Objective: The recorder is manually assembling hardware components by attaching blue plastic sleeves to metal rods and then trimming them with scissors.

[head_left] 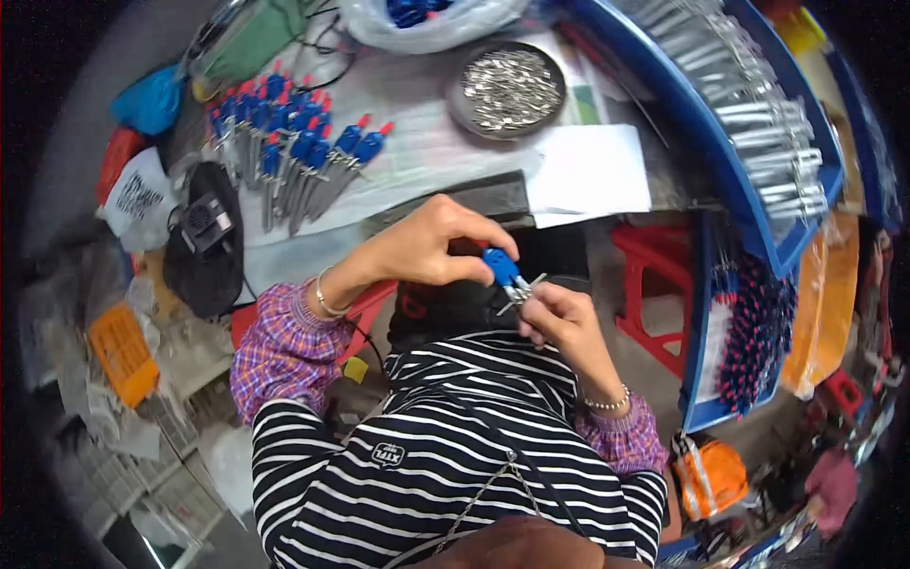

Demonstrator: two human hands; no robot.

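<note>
In front of my body is a small part with a blue plastic head and a bright metal end with a thin cross rod. My left hand is closed, pinching the blue head between thumb and fingers. Below it and to the right, my right hand is closed on the metal end by the cross rod. What lies under those right fingertips is hidden. On the table at the far left lies a pile of similar blue-headed parts with red tips and long grey shafts. A round bowl holds many small metal pins.
White paper lies by the table's near edge. At right, a blue bin holds metal tube parts; a lower blue tray holds dark red-tipped pieces. A red stool stands beneath. A clear bag sits at the back; a black pouch is left.
</note>
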